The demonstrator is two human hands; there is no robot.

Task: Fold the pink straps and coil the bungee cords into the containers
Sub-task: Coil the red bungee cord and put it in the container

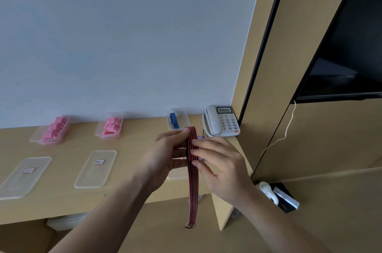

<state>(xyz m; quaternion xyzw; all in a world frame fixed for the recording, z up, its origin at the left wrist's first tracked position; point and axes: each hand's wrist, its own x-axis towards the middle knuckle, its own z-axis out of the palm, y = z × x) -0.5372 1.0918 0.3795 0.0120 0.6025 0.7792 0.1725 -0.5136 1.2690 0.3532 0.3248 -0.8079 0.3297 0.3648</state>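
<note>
Red-and-black striped bungee cord (pixel 192 180) held upright between the hands. The left hand (pixel 165 155) grips its folded upper part from the left, and the right hand (pixel 223 168) pinches it with the fingertips from the right. The loose end hangs below both hands, past the worktop (pixel 128 170) edge. Just beyond the hands stands a clear container (pixel 185 118) holding a blue cord (pixel 174 121). Pink straps (pixel 54 128) lie well left of the left hand.

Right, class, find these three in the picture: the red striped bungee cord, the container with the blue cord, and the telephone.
red striped bungee cord (pixel 192 190), head view, on its hanging lower stretch
container with the blue cord (pixel 184 119), head view, on its bare right part
telephone (pixel 227 124), head view, on its keypad
</note>
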